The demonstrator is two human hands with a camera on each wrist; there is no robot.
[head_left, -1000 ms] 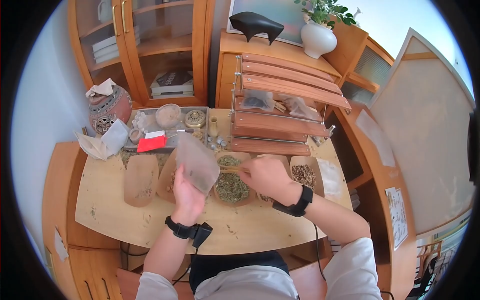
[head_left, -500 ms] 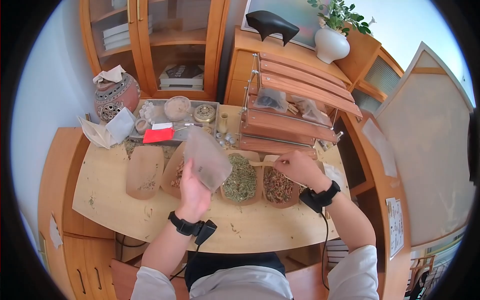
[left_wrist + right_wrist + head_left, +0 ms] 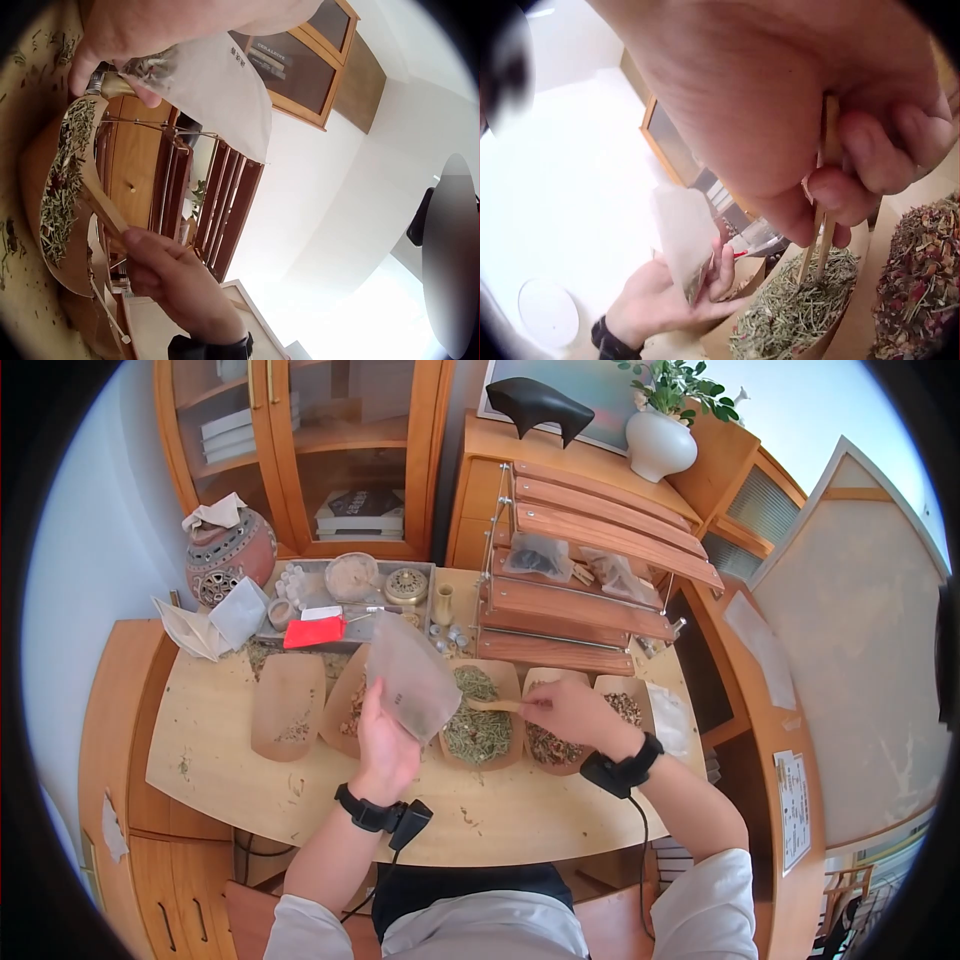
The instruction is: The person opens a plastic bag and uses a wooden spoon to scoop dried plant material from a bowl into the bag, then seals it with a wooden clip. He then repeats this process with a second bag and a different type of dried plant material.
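Observation:
My left hand holds a translucent pouch from below, its thumb against the near side. Dried herb bits show through the pouch in the left wrist view. In my right hand are slim wooden tweezers, pinched between thumb and fingers. Both prongs dip into green dried herbs in the right wrist view. Those herbs fill a brown paper tray to the right of the pouch. Beneath the right hand lies a tray of reddish dried petals and herbs.
A mostly bare paper tray with scattered bits stands at the left. Behind sit a grey tray of small jars, a red packet and a slatted wooden rack. A patterned urn occupies the back left corner.
My right hand with the tweezers moved right, away from the pouch, then came back left and down over the green herbs. The left hand keeps the pouch in nearly the same place.

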